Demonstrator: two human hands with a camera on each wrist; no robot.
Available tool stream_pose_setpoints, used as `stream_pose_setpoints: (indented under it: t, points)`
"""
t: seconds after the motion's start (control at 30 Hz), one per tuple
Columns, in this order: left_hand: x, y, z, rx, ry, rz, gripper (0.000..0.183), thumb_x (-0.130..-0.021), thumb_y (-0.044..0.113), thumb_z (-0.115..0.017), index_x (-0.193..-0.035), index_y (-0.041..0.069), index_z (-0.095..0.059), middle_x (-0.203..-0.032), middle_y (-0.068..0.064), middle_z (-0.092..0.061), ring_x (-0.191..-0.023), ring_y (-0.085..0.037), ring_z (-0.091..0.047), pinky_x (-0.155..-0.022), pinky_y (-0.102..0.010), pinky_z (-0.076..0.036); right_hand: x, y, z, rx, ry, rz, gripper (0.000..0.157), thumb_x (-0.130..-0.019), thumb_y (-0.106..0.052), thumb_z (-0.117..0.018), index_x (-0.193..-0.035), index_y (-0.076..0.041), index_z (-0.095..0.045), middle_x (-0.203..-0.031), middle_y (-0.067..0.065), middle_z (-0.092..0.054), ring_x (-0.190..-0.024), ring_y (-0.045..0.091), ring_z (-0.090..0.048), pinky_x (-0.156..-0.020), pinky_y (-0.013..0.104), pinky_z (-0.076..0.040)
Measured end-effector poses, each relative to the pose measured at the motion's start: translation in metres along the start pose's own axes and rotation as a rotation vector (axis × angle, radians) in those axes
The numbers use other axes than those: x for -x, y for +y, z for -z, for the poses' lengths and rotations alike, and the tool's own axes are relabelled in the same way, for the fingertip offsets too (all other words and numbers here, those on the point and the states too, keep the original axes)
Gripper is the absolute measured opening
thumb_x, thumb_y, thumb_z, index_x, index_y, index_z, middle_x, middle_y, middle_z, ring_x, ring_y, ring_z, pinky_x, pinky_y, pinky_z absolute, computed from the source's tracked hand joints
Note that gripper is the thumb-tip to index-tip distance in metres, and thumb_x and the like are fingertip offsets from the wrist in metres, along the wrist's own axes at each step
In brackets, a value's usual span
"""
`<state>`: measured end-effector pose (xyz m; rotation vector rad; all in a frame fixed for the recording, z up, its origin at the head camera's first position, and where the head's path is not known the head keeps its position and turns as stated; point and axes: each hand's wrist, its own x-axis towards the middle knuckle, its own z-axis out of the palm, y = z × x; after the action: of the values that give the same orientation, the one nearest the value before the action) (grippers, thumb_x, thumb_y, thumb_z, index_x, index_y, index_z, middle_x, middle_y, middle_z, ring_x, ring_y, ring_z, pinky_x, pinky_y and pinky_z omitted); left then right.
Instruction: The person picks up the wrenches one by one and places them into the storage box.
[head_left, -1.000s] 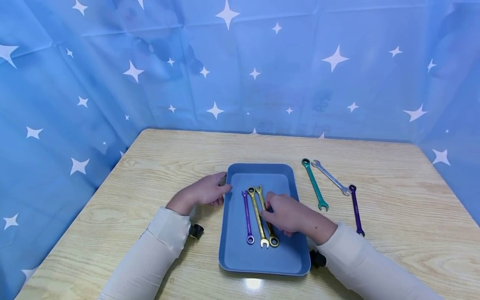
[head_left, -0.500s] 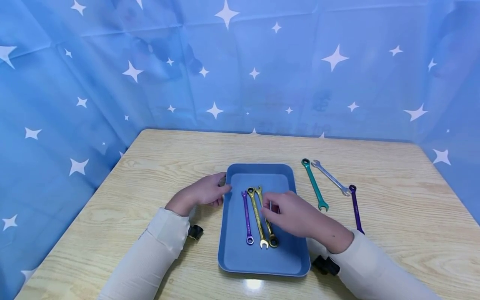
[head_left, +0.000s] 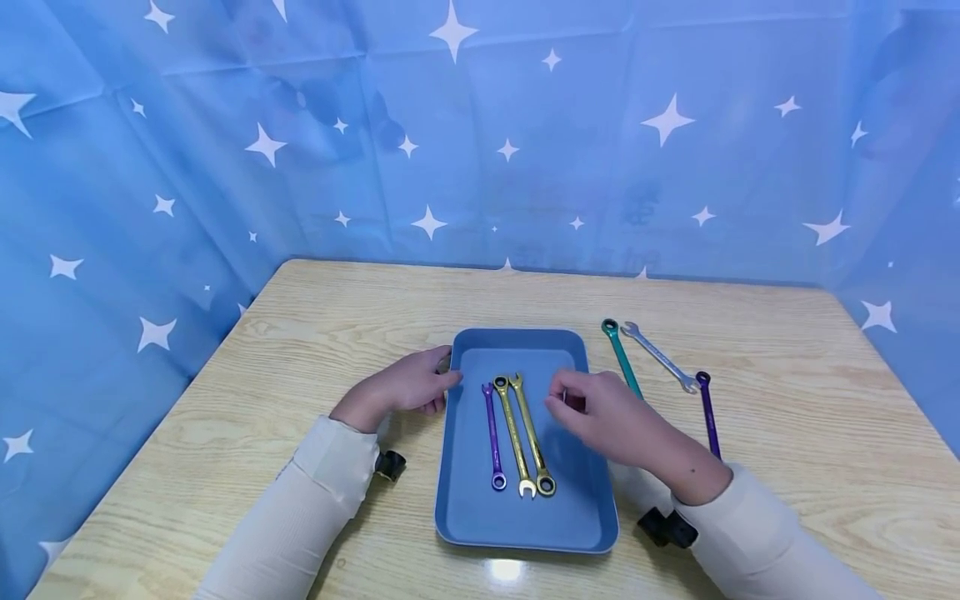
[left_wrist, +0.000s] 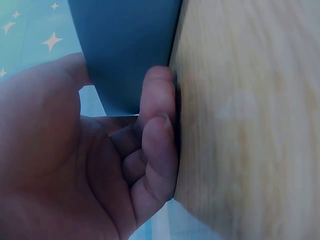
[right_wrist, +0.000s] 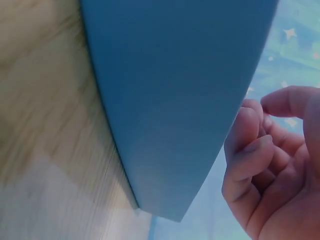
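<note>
A blue-grey tray (head_left: 525, 525) lies on the wooden table with a purple wrench (head_left: 493, 437) and two gold wrenches in it, side by side. The left gold wrench (head_left: 514, 433) has its open end toward me; the right gold wrench (head_left: 532, 433) has its ring end toward me. My left hand (head_left: 408, 382) grips the tray's left wall, thumb at the rim and fingers against the outside (left_wrist: 159, 100). My right hand (head_left: 600, 408) hovers over the tray's right side, fingers loosely curled, nothing between thumb and fingertips. In the right wrist view its fingers (right_wrist: 250, 155) show beside the tray's outer wall.
Right of the tray lie a green wrench (head_left: 621, 358), partly behind my right hand, a silver wrench (head_left: 660, 357) and a dark purple wrench (head_left: 708, 417), whose near end is hidden by my arm. A blue star-patterned curtain (head_left: 480, 167) hangs behind the table.
My right hand has drawn back to the right from the right gold wrench, which now shows in full. The left hand has stayed on the tray's edge.
</note>
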<state>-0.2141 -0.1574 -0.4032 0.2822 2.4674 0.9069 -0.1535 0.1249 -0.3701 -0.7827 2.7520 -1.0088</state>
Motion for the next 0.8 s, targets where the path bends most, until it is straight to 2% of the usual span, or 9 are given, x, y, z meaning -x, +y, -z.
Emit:
stream_pose_setpoints:
  t: [0.13,0.37,0.8]
  points:
    - [0.0,0.0,0.0,0.004,0.002,0.002,0.059,-0.095,0.038,-0.043,-0.147,0.022,-0.021,-0.069,-0.006,-0.065,-0.059,-0.02,-0.062,-0.06,-0.031,-0.051,-0.001,0.005,0.003,0.001,0.024,-0.021,0.011,-0.092,-0.024,-0.054,-0.081,-0.024,-0.056,-0.053,-0.009,-0.039,-0.045,0.007,-0.039,-0.042,0.021,-0.032]
    - [-0.001,-0.001,-0.001,0.007,0.002,0.004,0.06,-0.095,0.039,-0.043,-0.148,0.022,-0.02,-0.069,-0.007,-0.065,-0.059,-0.02,-0.062,-0.06,-0.031,-0.051,-0.004,0.019,0.011,0.071,0.093,-0.077,0.013,-0.093,-0.026,-0.053,-0.08,-0.023,-0.056,-0.054,-0.006,-0.044,-0.046,0.01,-0.041,-0.044,0.023,-0.035]
    - [0.001,-0.002,0.0,0.005,-0.001,0.002,0.06,-0.095,0.039,-0.043,-0.148,0.022,-0.019,-0.07,-0.007,-0.065,-0.06,-0.02,-0.062,-0.061,-0.03,-0.05,-0.012,0.049,0.024,0.208,0.081,-0.184,0.019,-0.095,-0.027,-0.046,-0.082,-0.018,-0.056,-0.05,-0.003,-0.046,-0.041,0.013,-0.039,-0.043,0.028,-0.034]
